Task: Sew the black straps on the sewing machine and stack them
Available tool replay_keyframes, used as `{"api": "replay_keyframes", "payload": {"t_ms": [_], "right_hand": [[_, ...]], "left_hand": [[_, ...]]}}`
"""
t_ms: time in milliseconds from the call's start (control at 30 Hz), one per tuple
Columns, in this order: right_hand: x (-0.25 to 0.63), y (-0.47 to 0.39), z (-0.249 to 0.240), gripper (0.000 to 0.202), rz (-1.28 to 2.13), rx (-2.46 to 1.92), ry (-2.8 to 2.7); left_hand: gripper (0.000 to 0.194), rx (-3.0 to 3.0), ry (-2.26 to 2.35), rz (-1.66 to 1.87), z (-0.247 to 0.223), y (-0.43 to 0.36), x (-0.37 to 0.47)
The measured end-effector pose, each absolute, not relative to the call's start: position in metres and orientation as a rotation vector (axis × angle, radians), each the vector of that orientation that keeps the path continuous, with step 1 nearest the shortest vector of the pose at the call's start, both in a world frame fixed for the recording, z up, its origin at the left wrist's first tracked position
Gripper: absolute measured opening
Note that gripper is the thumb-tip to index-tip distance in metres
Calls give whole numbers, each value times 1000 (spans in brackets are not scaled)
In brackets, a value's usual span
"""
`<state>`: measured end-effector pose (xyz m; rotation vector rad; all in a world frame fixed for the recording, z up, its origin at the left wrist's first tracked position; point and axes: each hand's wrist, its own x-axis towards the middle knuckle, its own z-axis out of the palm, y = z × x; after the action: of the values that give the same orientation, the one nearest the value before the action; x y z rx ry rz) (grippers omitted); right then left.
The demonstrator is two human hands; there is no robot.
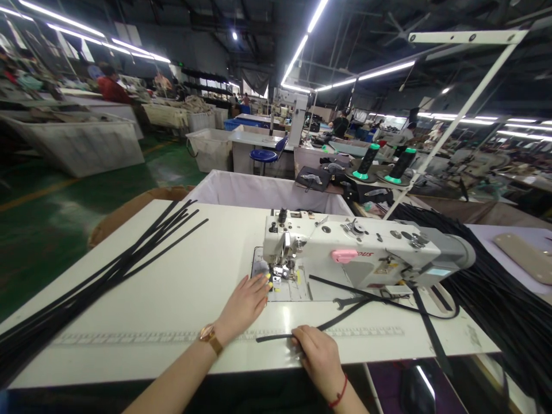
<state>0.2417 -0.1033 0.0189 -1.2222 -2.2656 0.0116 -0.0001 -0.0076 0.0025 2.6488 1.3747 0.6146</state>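
A white sewing machine [319, 244] stands on the white table. My left hand [246, 302], with a gold watch at the wrist, reaches to the needle area, its fingers stretched out beside the presser foot. Whether anything lies under its fingertips is hidden. My right hand [318, 355] pinches a narrow black strip [345, 314] near its left end, above the printed ruler [164, 335]. The strip runs up to the right toward the machine's base. Another black strip end [330, 282] lies just in front of the machine arm.
A bundle of black strips [116, 273] lies on the table's left. A wrench [347, 301] rests before the machine. More black strips [491, 287] are piled at the right. Behind stand a lined bin [263, 192], thread cones [367, 163] and a thread stand [466, 106]. People sit farther back.
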Motion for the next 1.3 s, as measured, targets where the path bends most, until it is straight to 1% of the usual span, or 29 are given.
{"api": "replay_keyframes", "payload": {"t_ms": [333, 600, 800, 1300], "right_hand": [[243, -102, 15, 21, 50, -1201, -2253], [243, -101, 13, 24, 78, -1208, -2258], [242, -101, 16, 21, 98, -1163, -2247], [241, -100, 16, 22, 68, -1189, -2263]], "left_hand": [[37, 2651, 1392, 559, 6, -1, 1], [35, 2652, 1370, 600, 9, 3, 1], [34, 2642, 1368, 607, 13, 4, 2], [34, 2628, 1367, 618, 12, 4, 3]]}}
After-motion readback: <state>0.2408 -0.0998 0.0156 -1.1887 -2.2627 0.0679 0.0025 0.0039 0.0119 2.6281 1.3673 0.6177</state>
